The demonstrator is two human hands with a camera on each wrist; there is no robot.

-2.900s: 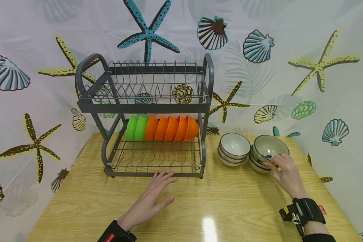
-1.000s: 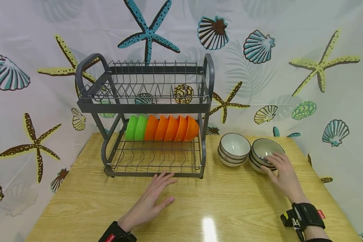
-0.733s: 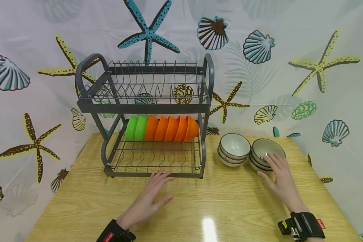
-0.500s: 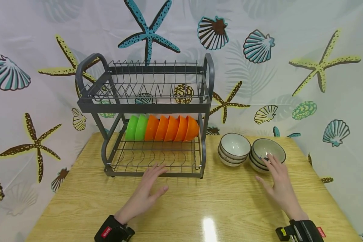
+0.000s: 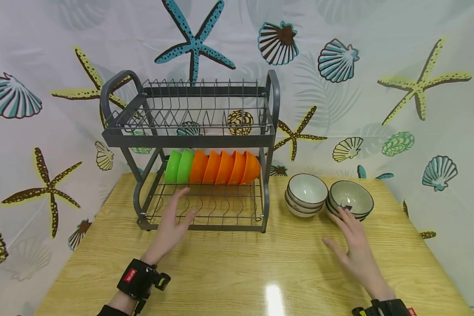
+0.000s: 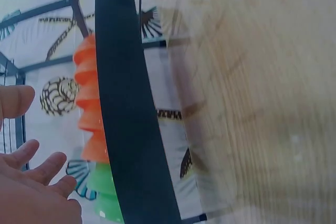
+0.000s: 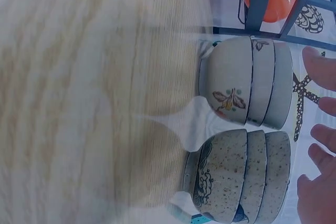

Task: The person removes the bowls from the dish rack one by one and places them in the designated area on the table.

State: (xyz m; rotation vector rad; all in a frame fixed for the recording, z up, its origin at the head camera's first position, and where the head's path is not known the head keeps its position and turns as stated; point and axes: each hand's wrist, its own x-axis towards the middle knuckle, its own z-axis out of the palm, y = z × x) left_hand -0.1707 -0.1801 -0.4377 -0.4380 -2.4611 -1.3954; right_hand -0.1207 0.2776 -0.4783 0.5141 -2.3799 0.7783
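Note:
My left hand is held with fingers spread at the front left of the dark metal dish rack, its fingertips overlapping the lower tier. On that tier, two green bowls and several orange bowls stand on edge in a row. At the right, my right hand holds nothing, its fingertips just in front of a stack of speckled grey bowls. Beside that stack sits another of white bowls; the right wrist view shows a flower motif on its lowest bowl.
The rack's upper tier has bare wire slots. Bare wire also shows at the front of the lower tier. Both stacks stand on a wooden table, with a printed sea-themed cloth hanging behind.
My right hand has let go of the top grey bowl, now settled on its stack, and drawn back toward the lower left. My left hand has moved left and up to the rack.

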